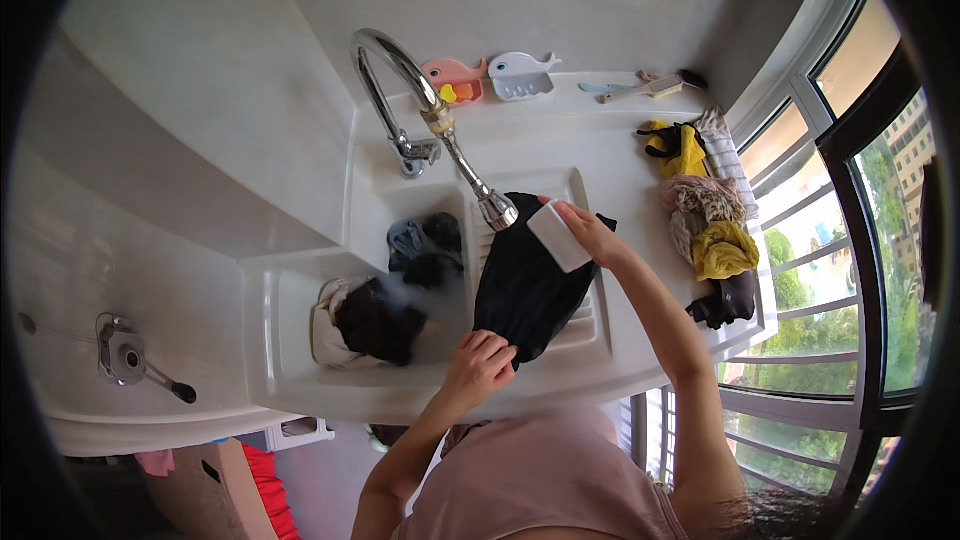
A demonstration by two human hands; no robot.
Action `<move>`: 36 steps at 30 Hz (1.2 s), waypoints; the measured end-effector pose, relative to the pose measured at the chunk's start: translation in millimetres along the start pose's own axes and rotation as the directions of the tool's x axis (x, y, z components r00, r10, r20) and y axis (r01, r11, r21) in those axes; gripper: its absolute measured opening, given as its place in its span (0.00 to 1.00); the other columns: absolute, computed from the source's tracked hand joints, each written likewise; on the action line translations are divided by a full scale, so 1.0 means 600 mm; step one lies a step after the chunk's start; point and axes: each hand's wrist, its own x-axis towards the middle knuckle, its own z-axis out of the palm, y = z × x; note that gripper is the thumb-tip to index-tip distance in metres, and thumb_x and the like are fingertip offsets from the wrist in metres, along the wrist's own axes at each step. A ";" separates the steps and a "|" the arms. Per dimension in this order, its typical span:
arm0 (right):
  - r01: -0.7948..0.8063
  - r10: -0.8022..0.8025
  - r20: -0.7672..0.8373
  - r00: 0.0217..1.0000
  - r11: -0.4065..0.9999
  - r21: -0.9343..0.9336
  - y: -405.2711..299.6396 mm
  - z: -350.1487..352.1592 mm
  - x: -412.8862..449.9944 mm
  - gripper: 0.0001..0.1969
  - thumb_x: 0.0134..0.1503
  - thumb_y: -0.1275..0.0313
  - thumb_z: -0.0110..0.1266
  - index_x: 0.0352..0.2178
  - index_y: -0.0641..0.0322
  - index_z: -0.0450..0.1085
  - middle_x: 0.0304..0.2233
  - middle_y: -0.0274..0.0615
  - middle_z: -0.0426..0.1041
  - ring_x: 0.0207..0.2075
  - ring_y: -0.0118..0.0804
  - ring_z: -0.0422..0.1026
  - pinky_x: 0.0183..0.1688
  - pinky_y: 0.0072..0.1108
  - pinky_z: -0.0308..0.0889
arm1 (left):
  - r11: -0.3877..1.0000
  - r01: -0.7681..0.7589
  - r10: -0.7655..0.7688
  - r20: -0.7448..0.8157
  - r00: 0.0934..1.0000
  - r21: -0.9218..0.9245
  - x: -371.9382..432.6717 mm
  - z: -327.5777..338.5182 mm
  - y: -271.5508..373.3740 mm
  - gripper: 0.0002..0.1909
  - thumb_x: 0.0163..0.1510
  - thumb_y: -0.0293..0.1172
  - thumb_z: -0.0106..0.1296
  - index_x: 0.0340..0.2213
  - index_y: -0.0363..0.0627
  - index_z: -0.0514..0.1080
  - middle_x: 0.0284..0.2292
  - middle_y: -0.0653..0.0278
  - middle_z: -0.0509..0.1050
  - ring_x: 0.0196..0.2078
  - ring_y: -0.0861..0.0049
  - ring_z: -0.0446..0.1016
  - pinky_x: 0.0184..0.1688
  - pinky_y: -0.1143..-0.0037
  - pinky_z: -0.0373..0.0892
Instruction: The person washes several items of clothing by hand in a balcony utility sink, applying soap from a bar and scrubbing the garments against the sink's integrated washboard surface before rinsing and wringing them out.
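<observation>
A black cloth garment (525,285) lies spread over the ribbed washboard (581,330) at the right of the laundry sink. My left hand (482,361) pinches its near edge, fingers closed on the fabric. In my right hand (589,231) is a white rectangular bar (559,237) that looks like soap, held over the far right part of the garment. Just left of that bar hangs the chrome faucet's spray head (498,210); whether water runs is not plain. Dark clothes (382,321) and a cream cloth (330,322) sit in cloudy water in the basin left of the washboard.
Yellow, patterned and black clothes (716,217) are heaped on the right ledge beside the window. Pink (454,75) and grey whale-shaped soap dishes (523,79) stand along the back, with brushes (656,86) to their right. The faucet's neck (390,52) arches over the basin.
</observation>
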 end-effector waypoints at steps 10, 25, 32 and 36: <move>0.042 -0.589 -0.058 0.806 0.155 -0.987 0.091 0.169 -0.085 0.32 0.54 0.57 0.53 0.60 0.47 0.55 0.57 0.61 0.55 0.52 0.54 0.62 0.51 0.37 0.60 | 0.996 0.049 -0.030 0.247 0.969 -0.072 -0.029 0.005 -0.004 0.11 0.40 0.25 0.58 0.30 0.49 0.77 0.29 0.68 0.69 0.38 0.73 0.68 0.41 0.72 0.63; 0.492 -0.671 0.360 0.649 0.008 -0.871 0.080 0.181 -0.014 0.21 0.56 0.53 0.46 0.53 0.29 0.64 0.43 0.48 0.65 0.44 0.45 0.65 0.46 0.32 0.61 | 0.979 0.134 -0.108 0.170 0.980 -0.155 -0.054 0.010 -0.015 0.12 0.44 0.23 0.57 0.34 0.49 0.78 0.31 0.70 0.72 0.37 0.72 0.69 0.39 0.73 0.66; 0.137 -0.596 0.051 0.801 0.100 -0.986 0.047 0.099 0.095 0.17 0.55 0.54 0.50 0.47 0.33 0.67 0.37 0.45 0.66 0.41 0.43 0.64 0.40 0.31 0.58 | 0.979 0.119 -0.093 0.157 0.983 -0.164 -0.060 0.009 -0.002 0.13 0.43 0.23 0.57 0.34 0.48 0.78 0.33 0.70 0.73 0.39 0.72 0.70 0.41 0.73 0.66; 0.639 -0.637 0.491 0.595 0.004 -0.770 0.078 0.220 -0.031 0.19 0.54 0.52 0.49 0.49 0.30 0.67 0.37 0.44 0.65 0.42 0.43 0.64 0.42 0.30 0.60 | 0.970 0.143 -0.112 0.163 0.980 -0.196 -0.063 0.010 -0.010 0.12 0.43 0.25 0.58 0.34 0.48 0.77 0.33 0.69 0.72 0.40 0.71 0.69 0.41 0.72 0.65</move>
